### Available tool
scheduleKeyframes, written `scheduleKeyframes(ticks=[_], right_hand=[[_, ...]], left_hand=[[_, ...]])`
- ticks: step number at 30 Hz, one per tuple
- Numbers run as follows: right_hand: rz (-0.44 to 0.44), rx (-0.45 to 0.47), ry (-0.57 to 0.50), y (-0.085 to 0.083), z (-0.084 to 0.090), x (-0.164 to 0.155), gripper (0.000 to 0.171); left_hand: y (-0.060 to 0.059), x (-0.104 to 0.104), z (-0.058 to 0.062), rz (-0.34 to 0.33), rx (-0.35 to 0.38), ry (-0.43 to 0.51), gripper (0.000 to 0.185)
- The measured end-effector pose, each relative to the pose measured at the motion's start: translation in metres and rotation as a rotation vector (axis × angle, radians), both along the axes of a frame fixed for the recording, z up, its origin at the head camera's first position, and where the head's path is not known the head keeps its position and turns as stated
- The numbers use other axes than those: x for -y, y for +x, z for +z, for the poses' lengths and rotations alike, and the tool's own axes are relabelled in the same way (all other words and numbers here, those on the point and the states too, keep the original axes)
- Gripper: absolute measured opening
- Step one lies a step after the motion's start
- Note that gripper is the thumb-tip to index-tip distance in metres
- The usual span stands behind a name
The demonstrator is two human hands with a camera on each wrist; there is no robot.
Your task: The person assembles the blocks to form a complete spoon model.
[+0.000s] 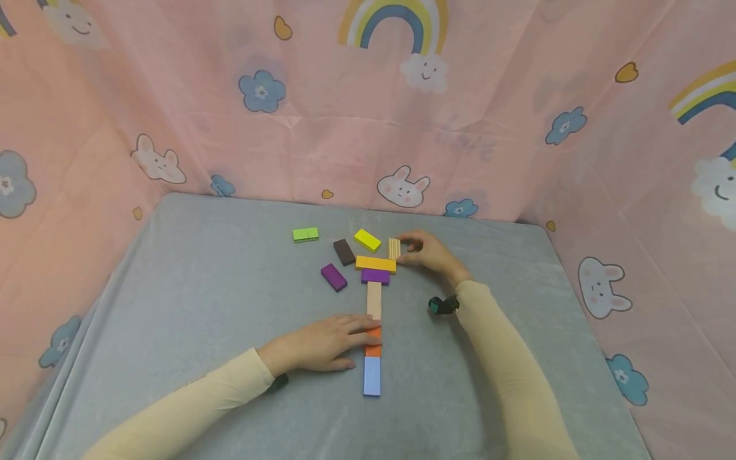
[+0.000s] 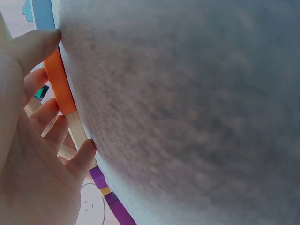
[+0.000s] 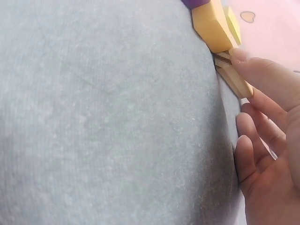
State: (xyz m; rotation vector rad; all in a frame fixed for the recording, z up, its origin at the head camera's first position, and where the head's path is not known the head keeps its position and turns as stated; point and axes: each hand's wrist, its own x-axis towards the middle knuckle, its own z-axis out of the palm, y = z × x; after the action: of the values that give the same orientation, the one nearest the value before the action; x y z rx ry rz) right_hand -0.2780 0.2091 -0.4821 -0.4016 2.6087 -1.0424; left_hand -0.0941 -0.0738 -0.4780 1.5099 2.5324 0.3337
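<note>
A line of flat blocks runs down the middle of the grey table (image 1: 190,300): an amber block (image 1: 375,263) laid crosswise, then a purple one (image 1: 375,276), a plain wooden one (image 1: 374,299), an orange one (image 1: 373,349) and a light blue one (image 1: 371,375). My left hand (image 1: 359,329) lies flat with straight fingers on the orange block (image 2: 60,84); its thumb touches the block's near end. My right hand (image 1: 405,249) pinches a small ribbed wooden block (image 1: 393,249) between thumb and forefinger at the amber block's right end (image 3: 213,21). The wooden block (image 3: 234,77) touches the amber one.
Loose blocks lie left of the line: a green one (image 1: 305,234), a yellow one (image 1: 367,240), a dark brown one (image 1: 344,252) and a purple one (image 1: 333,276). Pink cartoon-print curtains (image 1: 460,115) wall the table at the back and both sides.
</note>
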Motion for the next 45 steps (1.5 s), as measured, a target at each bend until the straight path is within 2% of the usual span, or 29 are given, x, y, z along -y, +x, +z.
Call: scheduleKeyframes(ticks=[19, 24, 28, 37, 45], right_hand=[[0.012, 0.019, -0.006, 0.003, 0.003, 0.000, 0.061], [-0.015, 0.016, -0.016, 0.004, 0.003, 0.002, 0.059], [-0.061, -0.015, -0.019, 0.005, 0.002, 0.007, 0.053], [-0.141, -0.148, -0.029, 0.010, 0.000, 0.028, 0.045], [-0.157, -0.180, -0.079, 0.009, -0.006, 0.047, 0.044]], left_hand=[[0.001, 0.000, 0.001, 0.004, 0.005, 0.001, 0.059], [0.000, 0.000, 0.001, 0.008, 0.010, -0.008, 0.059], [0.000, -0.001, 0.002, 0.010, 0.020, -0.010, 0.059], [0.000, 0.000, 0.002, 0.011, 0.019, -0.005, 0.059], [0.000, 0.000, 0.001, 0.000, -0.003, 0.005, 0.058]])
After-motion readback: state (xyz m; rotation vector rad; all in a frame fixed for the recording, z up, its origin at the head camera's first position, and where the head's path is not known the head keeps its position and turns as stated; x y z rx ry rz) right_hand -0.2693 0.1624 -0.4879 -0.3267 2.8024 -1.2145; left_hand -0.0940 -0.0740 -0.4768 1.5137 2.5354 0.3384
